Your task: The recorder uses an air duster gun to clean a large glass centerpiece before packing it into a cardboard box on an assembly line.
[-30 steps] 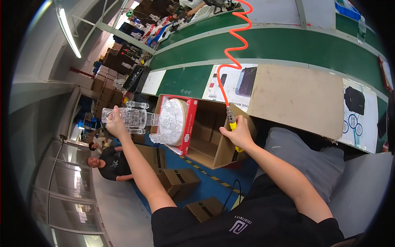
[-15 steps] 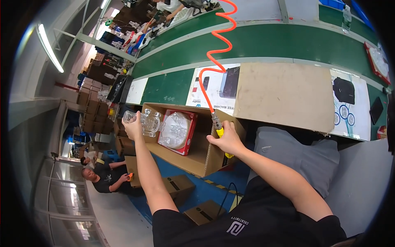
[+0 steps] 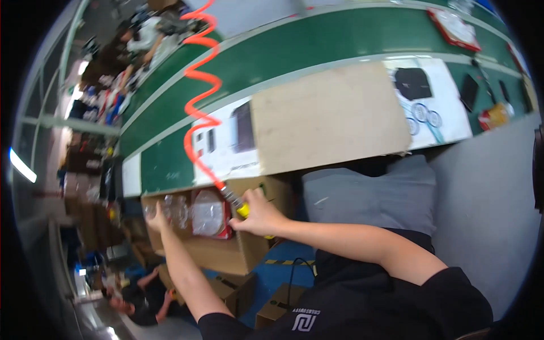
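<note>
My left hand (image 3: 156, 218) is closed around one end of a clear plastic piece (image 3: 178, 209), at the left end of an open carton (image 3: 212, 258). Beside that piece in the carton lies a red-edged, flat package (image 3: 229, 211) with a pale round part and clear plastic on top. Over the carton's right wall, my right hand (image 3: 262, 214) grips an air gun (image 3: 242, 209) with a yellow body and a metal connector. An orange coiled hose (image 3: 195, 107) runs up from it. Motion blur hides the finer shape of the clear piece.
A green bench (image 3: 317, 51) runs along the far side, with a brown cardboard sheet (image 3: 328, 119) and printed sheets on it. Farther right are a phone (image 3: 469, 92) and another red-edged package (image 3: 453, 28). More cartons (image 3: 232, 289) stand on the blue floor. A co-worker (image 3: 141, 300) is at lower left.
The view has swung right, so the scene sits farther left. My left hand has lowered the clear piece into the carton beside the red-edged package. My right hand still grips the air gun.
</note>
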A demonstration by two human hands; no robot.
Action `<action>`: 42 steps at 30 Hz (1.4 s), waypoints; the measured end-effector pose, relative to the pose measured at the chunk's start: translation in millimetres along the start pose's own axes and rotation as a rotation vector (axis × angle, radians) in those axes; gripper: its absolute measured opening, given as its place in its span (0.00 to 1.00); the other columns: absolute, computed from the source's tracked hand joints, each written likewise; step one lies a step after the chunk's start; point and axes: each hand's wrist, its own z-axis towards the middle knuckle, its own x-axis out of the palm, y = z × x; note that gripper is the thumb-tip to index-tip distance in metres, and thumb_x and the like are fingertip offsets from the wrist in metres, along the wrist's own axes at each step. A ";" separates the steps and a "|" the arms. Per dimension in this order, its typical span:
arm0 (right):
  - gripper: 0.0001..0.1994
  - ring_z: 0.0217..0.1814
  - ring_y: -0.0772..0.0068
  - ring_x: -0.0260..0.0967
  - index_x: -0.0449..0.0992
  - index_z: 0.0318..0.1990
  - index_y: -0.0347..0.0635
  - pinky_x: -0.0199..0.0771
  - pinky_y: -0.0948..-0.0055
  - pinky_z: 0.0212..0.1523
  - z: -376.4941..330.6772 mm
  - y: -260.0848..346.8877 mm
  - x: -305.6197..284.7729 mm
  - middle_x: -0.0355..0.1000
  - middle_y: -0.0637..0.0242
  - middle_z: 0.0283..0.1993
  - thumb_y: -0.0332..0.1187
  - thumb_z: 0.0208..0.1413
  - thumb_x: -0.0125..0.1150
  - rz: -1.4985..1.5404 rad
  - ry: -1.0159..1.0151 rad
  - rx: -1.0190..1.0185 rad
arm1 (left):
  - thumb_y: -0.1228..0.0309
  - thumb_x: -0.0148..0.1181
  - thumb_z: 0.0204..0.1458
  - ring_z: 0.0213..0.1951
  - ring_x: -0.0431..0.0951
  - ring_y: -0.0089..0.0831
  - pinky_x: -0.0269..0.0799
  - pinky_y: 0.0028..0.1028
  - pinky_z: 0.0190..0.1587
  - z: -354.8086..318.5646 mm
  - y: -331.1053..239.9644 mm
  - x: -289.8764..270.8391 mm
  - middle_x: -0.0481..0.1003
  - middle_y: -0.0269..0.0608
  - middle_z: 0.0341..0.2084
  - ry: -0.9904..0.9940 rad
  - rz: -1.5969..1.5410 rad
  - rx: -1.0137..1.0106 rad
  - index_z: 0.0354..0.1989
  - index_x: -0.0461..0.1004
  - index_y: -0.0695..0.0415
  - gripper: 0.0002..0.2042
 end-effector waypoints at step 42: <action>0.20 0.41 0.54 0.64 0.72 0.38 0.37 0.66 0.60 0.44 -13.5 -6.8 -188.5 0.67 0.51 0.37 0.46 0.51 0.63 0.073 -0.236 -0.422 | 0.61 0.53 0.60 0.32 0.75 0.29 0.70 0.28 0.38 -219.9 -140.9 -44.1 0.77 0.46 0.33 0.861 0.272 0.779 0.44 0.73 0.65 0.17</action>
